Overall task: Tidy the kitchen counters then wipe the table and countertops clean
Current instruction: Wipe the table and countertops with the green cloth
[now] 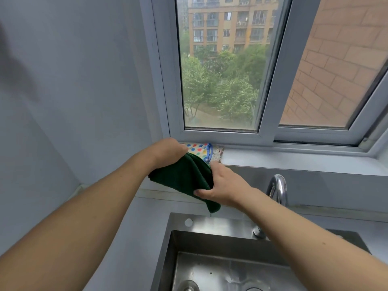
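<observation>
Drooping between both closed grips, left hand (168, 149) and right hand (222, 185): rumpled dark-green cloth (184, 175).

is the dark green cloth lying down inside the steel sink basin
No, the dark green cloth is held up by the left hand and right hand near the windowsill, above the steel sink.

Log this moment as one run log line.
left hand: grips green cloth | right hand: grips cloth | place: windowsill above sink
</observation>
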Motion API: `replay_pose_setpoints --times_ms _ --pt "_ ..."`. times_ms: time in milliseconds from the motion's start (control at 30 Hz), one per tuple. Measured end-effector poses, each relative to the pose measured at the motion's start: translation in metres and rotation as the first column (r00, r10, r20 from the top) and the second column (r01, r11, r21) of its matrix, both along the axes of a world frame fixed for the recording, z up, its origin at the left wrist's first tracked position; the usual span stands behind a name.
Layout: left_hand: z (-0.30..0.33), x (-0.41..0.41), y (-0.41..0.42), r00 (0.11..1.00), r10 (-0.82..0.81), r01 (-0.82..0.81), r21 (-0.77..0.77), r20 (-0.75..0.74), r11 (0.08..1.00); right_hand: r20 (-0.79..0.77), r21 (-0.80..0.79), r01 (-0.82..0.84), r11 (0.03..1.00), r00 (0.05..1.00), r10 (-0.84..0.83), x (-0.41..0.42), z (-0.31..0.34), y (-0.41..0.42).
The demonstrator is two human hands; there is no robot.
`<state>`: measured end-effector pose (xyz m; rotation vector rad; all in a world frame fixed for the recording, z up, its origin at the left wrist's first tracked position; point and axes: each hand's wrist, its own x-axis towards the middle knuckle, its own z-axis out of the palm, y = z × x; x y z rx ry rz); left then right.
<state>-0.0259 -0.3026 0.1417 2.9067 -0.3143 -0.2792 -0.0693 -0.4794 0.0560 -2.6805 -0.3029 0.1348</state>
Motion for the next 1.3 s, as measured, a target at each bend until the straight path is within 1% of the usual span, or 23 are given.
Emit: replay_pose_setpoints --times_ms 67,133,233,300,367,433,467,500,533,567,600,667,700,733,767,833,867,900,967,1033,1133,1233,1300 --pt "0.000 0.003 -0.002 0.999 0.001 0.001 0.041 -0.034 0.999 0.009 0.042 -0.001 0.999 1.000 0.001 0.000 -0.011 0.003" --pt "-0.004 0.006 -0.003 0.996 -0.045 0.053 0.113 -0.074 0.992 -0.046 0.072 -0.057 0.996 0.997 0.060 0.003 -0.015 0.001" --pt "-0.018 0.007 0.007 0.986 0.029 -0.020 0.055 -0.162 0.998 -0.118 0.042 -0.149 0.988 0.981 0.153 0.009 -0.010 -0.010" --pt "-0.024 0.005 0.014 0.972 0.042 -0.020 0.099 -0.232 0.995 -0.142 0.001 -0.156 0.988 0.978 0.155 0.017 -0.005 -0.020" --pt "-0.027 0.005 0.018 0.976 0.049 -0.027 0.102 -0.214 0.994 -0.123 0.001 -0.137 0.991 0.983 0.136 0.029 0.006 -0.028" --pt "-0.027 0.012 0.020 0.997 0.044 -0.039 0.071 -0.064 0.997 0.001 -0.056 -0.125 0.991 0.992 0.125 0.047 0.021 -0.034" --pt "-0.027 0.020 0.021 0.997 0.029 -0.034 0.067 0.074 0.997 0.108 -0.113 -0.117 0.987 0.986 0.129 0.059 0.029 -0.036" --pt "-0.026 0.029 0.022 0.970 -0.010 -0.012 0.087 0.241 0.996 0.231 -0.159 -0.094 0.983 0.964 0.129 0.071 0.038 -0.037" --pt "-0.025 0.039 0.023 0.905 -0.069 0.019 0.121 0.420 0.992 0.348 -0.182 -0.058 0.982 0.930 0.120 0.082 0.046 -0.038" --pt "-0.024 0.050 0.025 0.810 -0.134 0.051 0.158 0.571 0.986 0.469 -0.181 -0.025 0.983 0.877 0.109 0.092 0.054 -0.039" --pt "-0.022 0.064 0.027 0.717 -0.203 0.078 0.212 0.667 0.974 0.577 -0.190 0.004 0.982 0.810 0.108 0.106 0.059 -0.039" --pt "-0.025 0.084 0.030 0.585 -0.317 0.102 0.320 0.747 0.942 0.689 -0.237 0.053 0.970 0.713 0.129 0.125 0.056 -0.039" --pt "-0.032 0.093 0.030 0.557 -0.346 0.110 0.346 0.755 0.932 0.704 -0.261 0.068 0.963 0.696 0.142 0.135 0.048 -0.040" --pt "-0.043 0.101 0.027 0.556 -0.382 0.132 0.376 0.738 0.917 0.670 -0.300 0.064 0.952 0.724 0.162 0.142 0.034 -0.040" --pt "-0.061 0.108 0.024 0.613 -0.407 0.164 0.395 0.677 0.904 0.584 -0.356 0.045 0.933 0.790 0.185 0.148 0.014 -0.039" --pt "-0.099 0.109 0.018 0.797 -0.406 0.219 0.412 0.447 0.884 0.368 -0.463 0.024 0.886 0.914 0.168 0.144 -0.030 -0.038" --pt "-0.114 0.107 0.016 0.864 -0.365 0.220 0.391 0.348 0.894 0.300 -0.468 0.035 0.883 0.946 0.121 0.137 -0.046 -0.039" --pt "-0.129 0.110 0.017 0.897 -0.317 0.198 0.361 0.309 0.912 0.278 -0.446 0.059 0.893 0.958 0.076 0.137 -0.062 -0.040" --pt "-0.135 0.112 0.020 0.894 -0.263 0.164 0.280 0.363 0.946 0.315 -0.405 0.106 0.908 0.949 0.029 0.135 -0.069 -0.041" --pt "-0.136 0.117 0.025 0.873 -0.287 0.188 0.271 0.395 0.944 0.320 -0.429 0.098 0.898 0.946 0.050 0.141 -0.066 -0.041" --pt "-0.132 0.117 0.022 0.884 -0.295 0.191 0.296 0.362 0.936 0.298 -0.453 0.081 0.888 0.952 0.065 0.141 -0.061 -0.043" --pt "-0.127 0.111 0.015 0.918 -0.243 0.140 0.315 0.315 0.939 0.227 -0.423 0.058 0.904 0.973 0.044 0.137 -0.059 -0.042" --pt "-0.122 0.107 0.012 0.933 -0.222 0.132 0.305 0.282 0.943 0.244 -0.369 0.033 0.929 0.968 0.062 0.130 -0.055 -0.042"
